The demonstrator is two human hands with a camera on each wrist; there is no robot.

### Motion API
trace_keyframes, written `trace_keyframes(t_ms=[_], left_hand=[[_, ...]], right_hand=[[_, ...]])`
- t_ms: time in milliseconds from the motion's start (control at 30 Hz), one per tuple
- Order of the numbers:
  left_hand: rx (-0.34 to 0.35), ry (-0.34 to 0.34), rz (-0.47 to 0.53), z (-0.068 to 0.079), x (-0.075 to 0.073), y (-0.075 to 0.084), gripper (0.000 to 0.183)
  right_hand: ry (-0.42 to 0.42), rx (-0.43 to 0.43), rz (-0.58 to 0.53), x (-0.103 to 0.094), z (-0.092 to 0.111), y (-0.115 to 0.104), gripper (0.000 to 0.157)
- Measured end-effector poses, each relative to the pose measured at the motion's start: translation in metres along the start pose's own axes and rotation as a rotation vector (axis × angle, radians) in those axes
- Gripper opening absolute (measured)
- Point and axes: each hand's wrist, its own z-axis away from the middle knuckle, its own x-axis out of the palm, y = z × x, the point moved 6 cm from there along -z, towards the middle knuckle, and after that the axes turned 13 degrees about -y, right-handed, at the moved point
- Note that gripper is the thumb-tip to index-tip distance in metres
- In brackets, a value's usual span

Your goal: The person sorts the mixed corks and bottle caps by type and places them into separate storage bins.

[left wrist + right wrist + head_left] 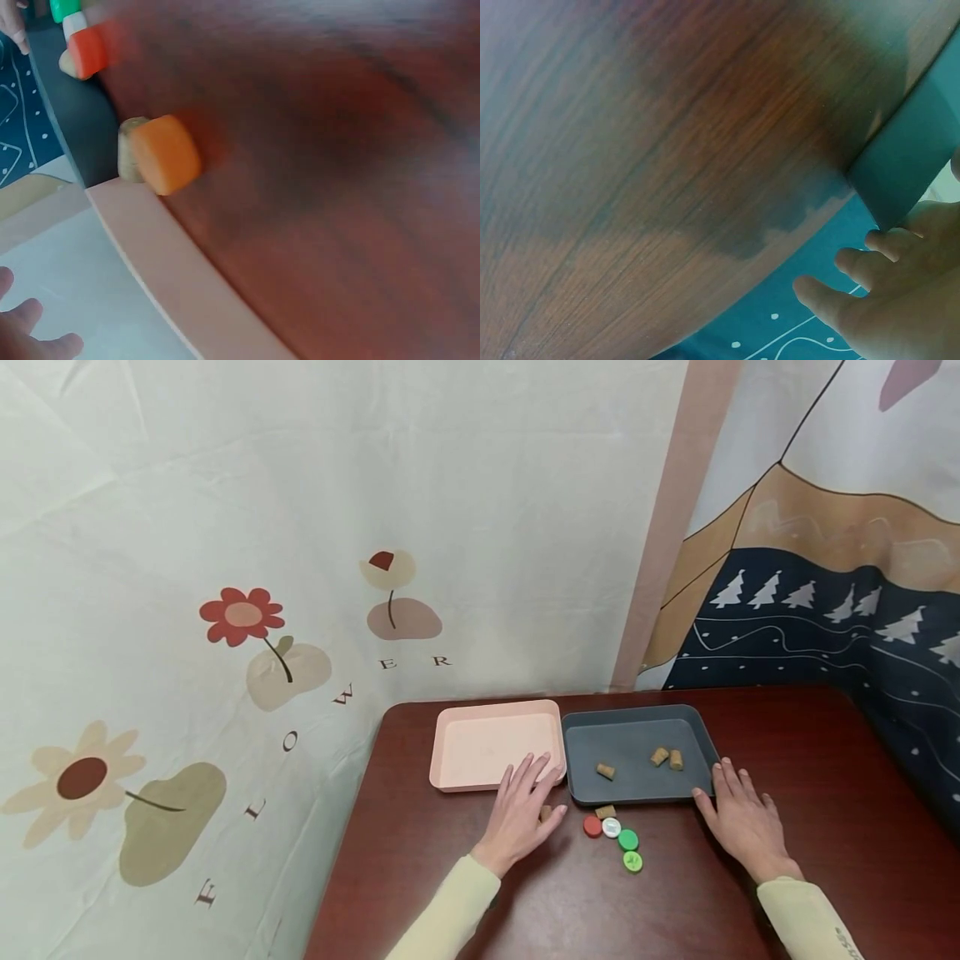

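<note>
Left hand point(521, 818): spread, pink tray's point(480, 743) near-right corner
Right hand point(742, 827): outstretched, grey tray's point(622, 739) right edge
Corks point(677, 761): nudged, might roll

2 pale yellow sleeves point(448, 906), 1 with lettering point(848, 943)

Behind the dark red-brown table point(795, 727) hangs a pale cloth point(510, 510), which also runs down past the table's left side. Left of the table it bears a cream-petalled flower point(82, 778) and, higher, a red flower point(242, 615); a pale yellow bloom point(397, 572) sits above its far left corner. A pink stripe point(667, 543) rises from the table's far edge. Beyond the table's far right corner are tan hills point(832, 527) and white fir trees point(765, 592) on navy.
</note>
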Motion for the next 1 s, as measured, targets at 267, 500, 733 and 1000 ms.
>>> trace_keyframes(t_ms=[267,500,733,1000], left_hand=[[0.027,-0.062,-0.053,0.025,0.010,-0.005,0.059],[0.039,-0.132,-0.140,0.035,0.016,-0.005,0.061],[-0.011,-0.253,-0.139,0.039,0.031,-0.003,0.065],[-0.093,-0.347,-0.069,0.037,0.044,-0.007,0.070]], right_hand=[[-0.007,-0.001,0.001,-0.001,0.000,-0.001,0.080],[-0.008,0.000,0.006,-0.001,0.001,0.000,0.080],[-0.012,0.003,0.008,-0.001,0.001,0.001,0.079],[-0.022,0.008,0.004,-0.001,0.001,0.001,0.082]])
